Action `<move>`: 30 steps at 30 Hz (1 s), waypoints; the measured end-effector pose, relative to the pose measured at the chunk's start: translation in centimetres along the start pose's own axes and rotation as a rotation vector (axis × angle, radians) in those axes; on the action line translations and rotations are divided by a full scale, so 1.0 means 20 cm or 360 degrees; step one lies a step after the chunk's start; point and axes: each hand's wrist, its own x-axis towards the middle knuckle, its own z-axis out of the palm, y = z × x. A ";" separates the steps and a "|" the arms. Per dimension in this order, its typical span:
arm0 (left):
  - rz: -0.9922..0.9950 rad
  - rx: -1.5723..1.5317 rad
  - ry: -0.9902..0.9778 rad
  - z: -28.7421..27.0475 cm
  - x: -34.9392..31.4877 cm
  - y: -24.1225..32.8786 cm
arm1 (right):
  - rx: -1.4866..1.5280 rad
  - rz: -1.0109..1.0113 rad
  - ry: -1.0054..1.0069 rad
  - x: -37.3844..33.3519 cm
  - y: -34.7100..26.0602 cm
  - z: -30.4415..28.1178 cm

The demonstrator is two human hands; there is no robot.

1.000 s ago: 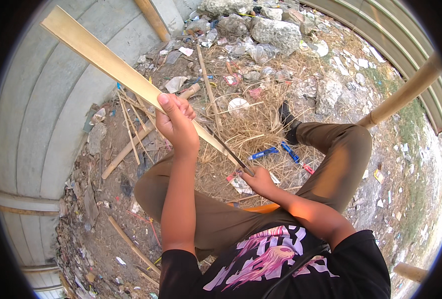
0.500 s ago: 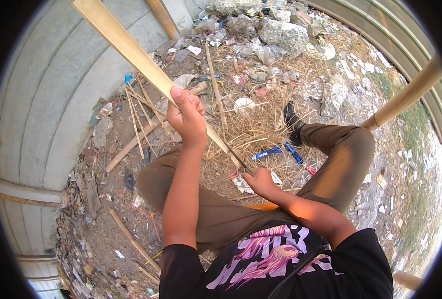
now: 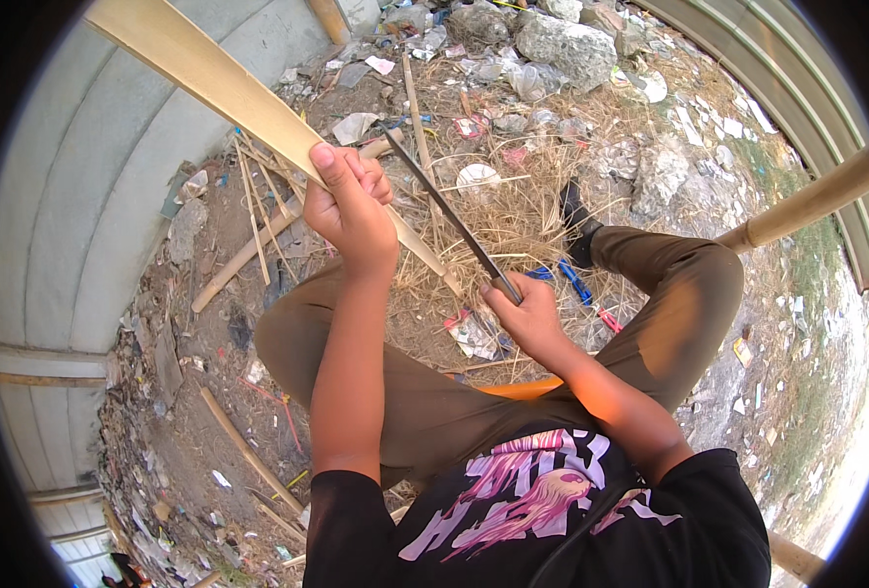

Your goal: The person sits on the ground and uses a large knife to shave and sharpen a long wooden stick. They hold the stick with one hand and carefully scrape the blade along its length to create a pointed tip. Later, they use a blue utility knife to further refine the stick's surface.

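Observation:
My left hand (image 3: 351, 211) is closed around a long, pale split bamboo strip (image 3: 223, 93), thumb on top. The strip slants from the upper left down to a narrow end between my knees. My right hand (image 3: 530, 318) grips the short brown handle of a knife (image 3: 449, 218). Its long, dark, narrow blade points up and to the left, with the tip near my left hand. Blade and strip appear apart in this view. Beneath them lies a heap of dry, straw-like shavings (image 3: 513, 235).
By my right leg lie a blue tool (image 3: 577, 282) and a pink-red piece (image 3: 611, 321). Thin bamboo sticks (image 3: 248, 211) and a round pole (image 3: 223, 279) lie at the left, near a concrete wall (image 3: 81, 196). Rocks (image 3: 567, 49) and litter sit at the back. A bamboo pole (image 3: 807, 204) stands right.
The knife has lifted off the strip's lower end, its blade now swung up into plain view. My left hand and the strip have shifted slightly left and upward.

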 end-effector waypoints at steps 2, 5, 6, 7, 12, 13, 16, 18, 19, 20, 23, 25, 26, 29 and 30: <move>-0.0002 -0.0051 -0.0024 0.00 -0.01 0.03 | 0.0014 -0.0260 0.0178 -0.02 -0.18 -0.02; 0.0012 -0.0050 -0.0062 -0.01 -0.01 -0.01 | 0.0214 -0.0501 0.0312 -0.02 -0.25 0.00; 0.0017 -0.0032 -0.0061 -0.02 -0.02 -0.03 | 0.0328 -0.0524 0.0281 -0.01 -0.21 0.03; 0.0028 -0.0037 -0.0066 0.01 -0.01 -0.05 | 0.0428 -0.0544 0.0260 0.00 -0.15 0.05; 0.0008 0.0015 -0.0122 0.08 -0.02 -0.08 | -0.0100 0.0230 -0.0075 -0.02 0.44 0.20; 0.0002 0.0024 -0.0124 0.08 -0.02 -0.09 | -0.0196 0.0297 -0.0144 0.00 0.44 0.20; -0.0008 -0.0023 -0.0122 0.05 0.02 -0.10 | 0.0201 0.0821 -0.0354 0.08 0.43 0.14; -0.0022 -0.0043 -0.0092 0.02 0.04 -0.09 | 0.0564 0.1298 -0.0399 0.13 0.31 0.10; -0.0041 -0.0058 -0.0093 0.03 0.04 -0.08 | 0.0678 0.1388 -0.0439 0.14 0.27 0.07; -0.0059 -0.0072 -0.0093 0.03 0.04 -0.07 | 0.0792 0.1477 -0.0480 0.15 0.25 0.04; -0.0117 -0.0103 -0.0123 0.03 0.01 -0.09 | 0.1097 0.1626 -0.0581 0.15 0.26 0.00; -0.0128 -0.0085 -0.0156 0.04 0.00 -0.08 | 0.1289 0.1693 -0.0610 0.16 0.27 0.00; -0.0132 -0.0075 -0.0167 0.05 0.00 -0.08 | 0.1207 0.1677 -0.0658 0.17 0.29 -0.01; -0.0054 -0.0043 -0.0110 0.04 0.00 -0.09 | -0.0700 0.0234 -0.0210 0.06 0.21 0.05; -0.0062 -0.0044 -0.0106 0.02 0.01 -0.09 | -0.0796 0.0114 -0.0153 0.04 0.13 0.05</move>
